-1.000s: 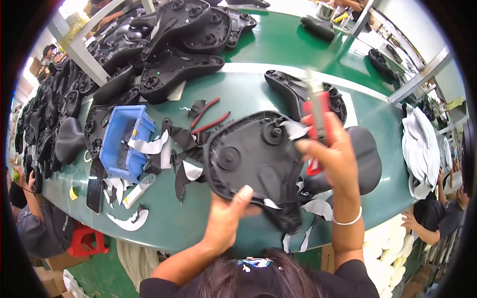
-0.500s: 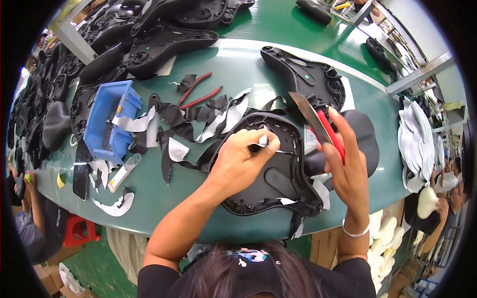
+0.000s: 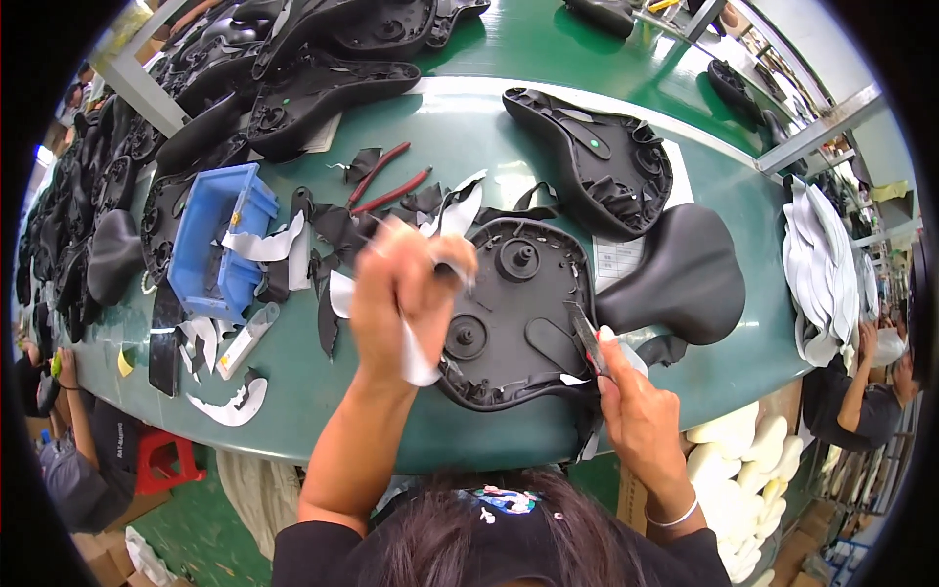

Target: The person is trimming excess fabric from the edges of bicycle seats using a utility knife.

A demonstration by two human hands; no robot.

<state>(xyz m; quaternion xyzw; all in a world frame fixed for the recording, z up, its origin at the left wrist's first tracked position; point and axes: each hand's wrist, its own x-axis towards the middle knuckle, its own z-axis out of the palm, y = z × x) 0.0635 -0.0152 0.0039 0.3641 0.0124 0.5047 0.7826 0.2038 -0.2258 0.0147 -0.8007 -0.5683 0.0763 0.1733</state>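
Note:
An upside-down black bicycle saddle point(image 3: 504, 293) lies before me, its hollow underside and two round mounts facing up. My right hand point(image 3: 641, 416) is closed on a red-handled knife point(image 3: 584, 331), its blade over the saddle's right rim. My left hand point(image 3: 391, 293), smeared by motion, is raised over the saddle's left side. From it hangs a strip of trimmed cover material point(image 3: 419, 358), white on the visible side; the fingers' exact grip is blurred. A loose white-and-black edge point(image 3: 572, 380) shows along the saddle's near rim.
Another upturned saddle point(image 3: 602, 161) and a finished-looking one point(image 3: 680, 274) lie to the right. Red-handled pliers point(image 3: 391, 176), trimmed scraps point(image 3: 337, 230) and a blue bin point(image 3: 210, 240) are to the left. Saddles point(image 3: 318, 93) pile up at far left; co-workers sit at both sides.
My left hand has moved left off the saddle, with the strip in it. My right hand has lowered the knife to the saddle's right rim.

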